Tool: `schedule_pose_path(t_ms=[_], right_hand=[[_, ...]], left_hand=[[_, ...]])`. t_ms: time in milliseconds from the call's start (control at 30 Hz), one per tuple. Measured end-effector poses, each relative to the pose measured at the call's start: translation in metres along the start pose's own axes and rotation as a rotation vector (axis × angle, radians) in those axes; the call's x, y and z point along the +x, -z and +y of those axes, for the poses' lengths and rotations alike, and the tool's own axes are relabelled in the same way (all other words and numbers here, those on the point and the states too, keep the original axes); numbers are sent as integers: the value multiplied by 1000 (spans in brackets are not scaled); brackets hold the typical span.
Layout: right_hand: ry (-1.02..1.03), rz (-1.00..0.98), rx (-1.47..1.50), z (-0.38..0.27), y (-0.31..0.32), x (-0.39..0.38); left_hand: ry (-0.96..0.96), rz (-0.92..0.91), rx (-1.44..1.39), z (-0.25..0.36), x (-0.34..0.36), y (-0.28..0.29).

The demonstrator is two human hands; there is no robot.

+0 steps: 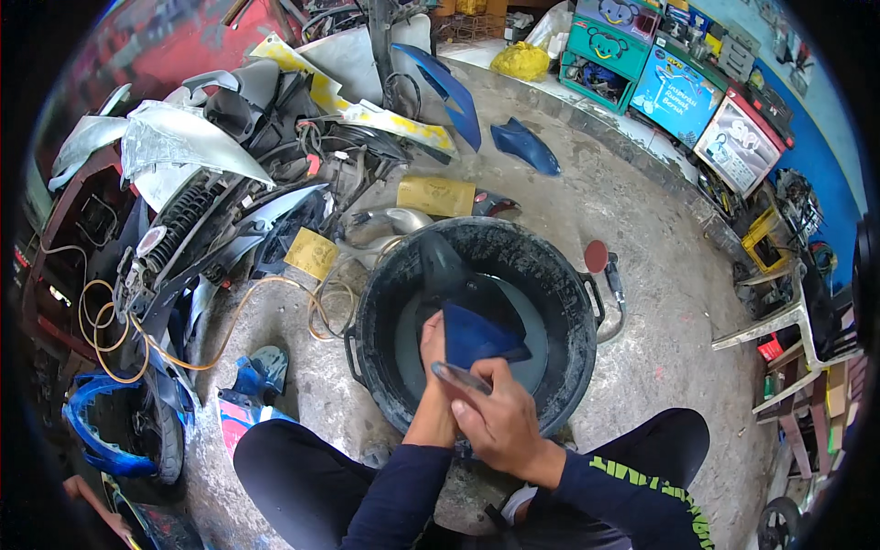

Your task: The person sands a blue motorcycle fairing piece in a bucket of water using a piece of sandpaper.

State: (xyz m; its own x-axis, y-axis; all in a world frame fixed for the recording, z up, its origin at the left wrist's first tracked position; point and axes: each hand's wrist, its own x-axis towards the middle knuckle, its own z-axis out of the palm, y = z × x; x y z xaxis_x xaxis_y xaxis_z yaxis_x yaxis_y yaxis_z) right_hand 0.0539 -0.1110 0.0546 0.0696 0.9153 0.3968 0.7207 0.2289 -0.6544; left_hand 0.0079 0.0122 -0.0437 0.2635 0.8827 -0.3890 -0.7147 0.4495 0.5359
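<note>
A motorcycle body panel, dark blue toward me and black at its far end, is tilted over a round black tub. My left hand is closed on the panel's left edge. Pinched in my right hand is a small flat grey piece with a brownish side, perhaps folded sandpaper. It is just on the near side of the panel, and I cannot tell whether they touch. Cloudy grey water lies in the bottom of the tub.
Yellow-brown sheets lie beyond the tub, near a blue panel. Motorcycle parts are heaped at the left, with an orange hose across the floor. A round sanding tool stands right of the tub, and a white plastic chair farther right.
</note>
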Motion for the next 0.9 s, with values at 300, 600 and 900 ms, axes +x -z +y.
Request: schedule_pose_path(t_ms=[300,600,900], right_hand=[[20,20,22,-1,-2,2],[48,32,12,2,-1,7],[-14,12,-31,17,2,15]], left_hand=[[-39,-142,36,-20,39,40],[-85,67,64,-3,19,11],[-175,-33,97,-9,23,20]])
